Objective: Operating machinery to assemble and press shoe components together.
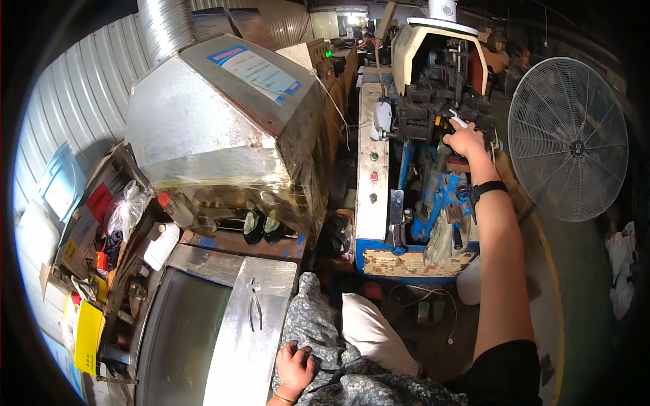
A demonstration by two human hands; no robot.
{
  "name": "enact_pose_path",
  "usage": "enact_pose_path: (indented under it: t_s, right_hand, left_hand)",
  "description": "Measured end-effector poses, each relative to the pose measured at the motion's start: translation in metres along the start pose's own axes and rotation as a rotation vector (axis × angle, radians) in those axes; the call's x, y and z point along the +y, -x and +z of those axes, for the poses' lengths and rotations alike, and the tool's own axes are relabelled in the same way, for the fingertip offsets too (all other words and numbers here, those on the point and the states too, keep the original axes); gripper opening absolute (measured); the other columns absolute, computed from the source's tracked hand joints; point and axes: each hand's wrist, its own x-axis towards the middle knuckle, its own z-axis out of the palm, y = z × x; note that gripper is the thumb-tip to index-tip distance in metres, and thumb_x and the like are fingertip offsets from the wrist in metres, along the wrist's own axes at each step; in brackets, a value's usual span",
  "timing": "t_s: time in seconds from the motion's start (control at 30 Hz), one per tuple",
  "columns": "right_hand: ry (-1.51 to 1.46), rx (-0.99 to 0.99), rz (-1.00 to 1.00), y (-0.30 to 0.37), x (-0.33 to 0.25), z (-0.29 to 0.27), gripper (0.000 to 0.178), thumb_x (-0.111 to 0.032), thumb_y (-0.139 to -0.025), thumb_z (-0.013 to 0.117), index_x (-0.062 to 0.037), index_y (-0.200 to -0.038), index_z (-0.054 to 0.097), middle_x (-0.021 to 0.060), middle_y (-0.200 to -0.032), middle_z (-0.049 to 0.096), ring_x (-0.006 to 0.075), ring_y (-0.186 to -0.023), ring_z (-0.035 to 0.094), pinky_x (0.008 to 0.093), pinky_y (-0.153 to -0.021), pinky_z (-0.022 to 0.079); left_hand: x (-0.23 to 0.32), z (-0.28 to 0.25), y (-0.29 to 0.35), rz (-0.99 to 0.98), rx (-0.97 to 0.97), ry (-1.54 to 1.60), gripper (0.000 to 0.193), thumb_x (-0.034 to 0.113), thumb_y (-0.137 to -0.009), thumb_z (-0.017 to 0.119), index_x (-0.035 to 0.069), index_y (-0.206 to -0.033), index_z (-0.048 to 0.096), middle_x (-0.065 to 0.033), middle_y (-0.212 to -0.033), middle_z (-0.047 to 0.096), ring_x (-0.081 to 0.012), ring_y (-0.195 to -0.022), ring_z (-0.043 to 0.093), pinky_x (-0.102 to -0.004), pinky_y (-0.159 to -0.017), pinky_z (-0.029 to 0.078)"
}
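Note:
My right hand [466, 140] reaches forward into the dark metal workings of a blue and white machine [374, 203]. Its fingers close around or against a small silvery piece [459, 119]; whether this is a loose tool or a machine part is unclear. On my lap, over a dark floral apron [318, 325], rests my left hand [296, 371], with fingers loosely bent, slightly apart and nothing visible in them. Left of it, long-handled pincers [255, 308] lie on a bare metal surface [237, 352]. Two dark shoes [263, 228] stand under the metal hood's opening.
A large metal hood [203, 115] rises at left. A caged fan [569, 139] stands right of my arm. Levers with dark knobs [457, 237] stick out from the machine's front. A cluttered shelf [112, 271] lines the far left, and a white cable [440, 292] trails across the floor.

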Motion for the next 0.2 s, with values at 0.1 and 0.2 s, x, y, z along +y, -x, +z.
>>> enact_pose_path:
  t_s: [0.1, 0.2]
  right_hand:
    - [0.013, 0.014, -0.007, 0.0016, -0.0002, -0.0004, 0.074, -0.045, -0.083, 0.058, -0.0335, -0.152, 0.033, 0.0203, -0.157, 0.023, 0.0484, -0.134, 0.037, 0.0476, -0.112, 0.034]
    - [0.028, -0.042, 0.015, 0.0034, -0.0029, -0.0053, 0.075, -0.048, -0.085, 0.057, -0.0352, -0.153, 0.029, 0.0192, -0.162, 0.007, 0.0483, -0.139, 0.032, 0.0471, -0.115, 0.030]
  left_hand:
    - [-0.0009, 0.0005, 0.0018, 0.003, 0.018, 0.012, 0.028, 0.022, -0.073, 0.072, 0.012, -0.100, 0.072, -0.0154, -0.120, 0.056, -0.0357, -0.111, 0.051, -0.0461, -0.096, 0.042]
    - [0.0002, -0.0017, 0.0010, 0.004, 0.031, 0.019, 0.028, 0.022, -0.073, 0.072, 0.013, -0.100, 0.072, -0.0147, -0.120, 0.056, -0.0352, -0.111, 0.052, -0.0459, -0.096, 0.042]
